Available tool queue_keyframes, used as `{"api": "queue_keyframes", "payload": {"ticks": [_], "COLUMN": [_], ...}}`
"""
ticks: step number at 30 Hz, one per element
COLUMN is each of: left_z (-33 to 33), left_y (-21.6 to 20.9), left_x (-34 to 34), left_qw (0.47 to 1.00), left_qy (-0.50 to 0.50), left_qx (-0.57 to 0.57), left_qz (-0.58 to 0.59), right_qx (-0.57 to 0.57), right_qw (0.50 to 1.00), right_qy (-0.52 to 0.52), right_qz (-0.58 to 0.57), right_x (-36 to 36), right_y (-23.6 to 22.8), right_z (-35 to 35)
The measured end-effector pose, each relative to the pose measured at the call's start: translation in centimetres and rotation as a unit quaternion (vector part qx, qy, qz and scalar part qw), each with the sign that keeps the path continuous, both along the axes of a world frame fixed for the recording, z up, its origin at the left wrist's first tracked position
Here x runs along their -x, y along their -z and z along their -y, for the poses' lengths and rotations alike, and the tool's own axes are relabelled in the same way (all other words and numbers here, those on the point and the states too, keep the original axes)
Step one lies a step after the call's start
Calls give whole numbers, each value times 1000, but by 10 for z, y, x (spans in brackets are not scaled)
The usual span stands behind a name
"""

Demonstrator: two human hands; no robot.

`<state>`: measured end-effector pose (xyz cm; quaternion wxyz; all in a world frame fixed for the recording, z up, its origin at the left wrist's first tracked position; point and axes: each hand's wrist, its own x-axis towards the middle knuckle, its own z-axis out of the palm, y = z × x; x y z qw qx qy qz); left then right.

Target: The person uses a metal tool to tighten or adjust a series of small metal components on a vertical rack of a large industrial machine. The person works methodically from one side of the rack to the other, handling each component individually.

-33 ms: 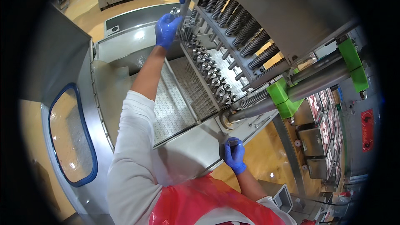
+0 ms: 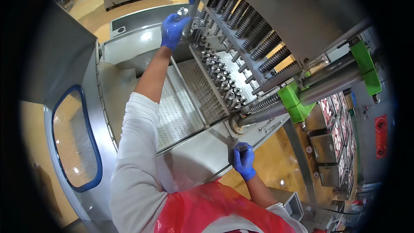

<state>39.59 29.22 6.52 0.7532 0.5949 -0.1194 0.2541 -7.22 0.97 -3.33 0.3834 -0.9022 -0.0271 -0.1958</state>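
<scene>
My left hand [image 2: 172, 32] is wrapped around a bright steel piece [image 2: 183, 13], its disc and stem showing above the gloved fingers, just beyond the far end of the needle rack [image 2: 210, 81], the landmark for all places given here. My right hand [image 2: 244, 162], nearer to me than the rack's near end, is curled with a dark piece [image 2: 242, 147] at its top; what this is, and whether I clamp it firmly, I cannot tell. The chief hazard, in my judgement, is a slip: a smooth glove on polished metal could let the steel piece fall among the steel heads [image 2: 223, 76] standing on the rack, or onto the perforated bed [image 2: 174, 118] to the rack's left. The thin rods below the rack, if pointed, could pierce a glove brushed against them. Edges: the spring block [image 2: 246, 30] overhangs the rack's right side and would catch my knuckles there; beside the rack's near end, the thick steel post [image 2: 258, 116] and green clamp [image 2: 296, 102] bar a rightward sweep, and small loose parts [image 2: 269, 125] lie on the ledge past that post. The readiest open room lies left of the rack, above the bed.
</scene>
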Motion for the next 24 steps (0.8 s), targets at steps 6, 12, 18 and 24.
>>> {"api": "queue_keyframes", "payload": {"ticks": [6,12,18,24], "left_z": [-21,-8,30,37], "left_y": [23,29,26,39], "left_x": [-17,-11,3,12], "left_qw": [1000,997,999,995], "left_qy": [11,65,50,93], "left_qx": [9,-31,4,-20], "left_qz": [-9,-38,21,-10], "right_qx": [22,23,14,24], "right_qw": [1000,1000,1000,1000], "right_qy": [3,4,15,8], "right_qz": [9,0,-10,-14], "right_x": [-4,-3,-1,-2], "right_y": [-4,-3,0,-10], "right_z": [-3,0,1,-3]}}
